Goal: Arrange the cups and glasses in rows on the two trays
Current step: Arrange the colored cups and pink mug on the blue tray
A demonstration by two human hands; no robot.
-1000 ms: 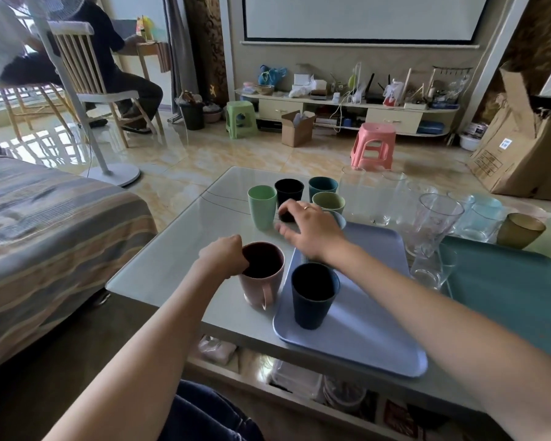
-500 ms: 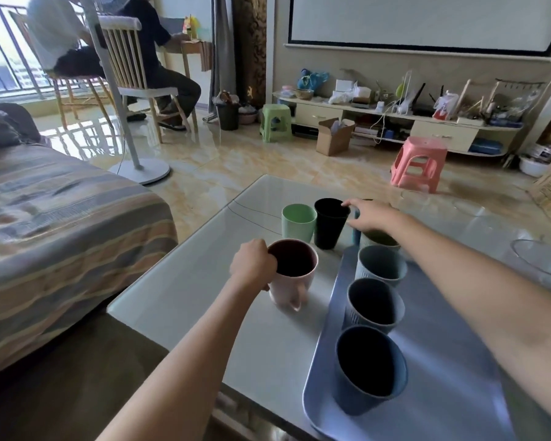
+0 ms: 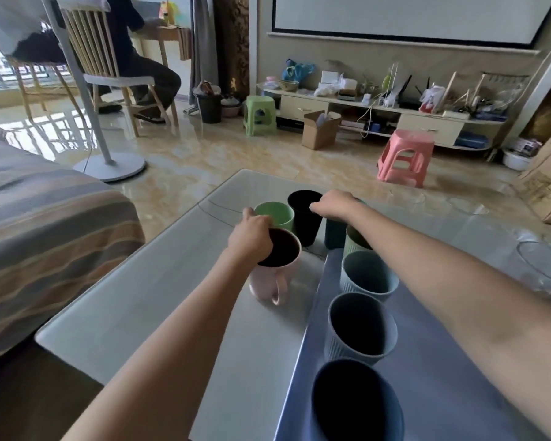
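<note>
Left hand still gripping pink mug, right hand now gripping teal cup

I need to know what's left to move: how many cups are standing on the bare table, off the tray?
4: a pink mug under the left hand, a green cup, a black cup and a teal cup below the right hand. The arm may hide more.

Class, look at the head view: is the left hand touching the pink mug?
Touching. The head view shows the left hand gripping the pink mug at its rim, fingers curled over the edge.
</note>
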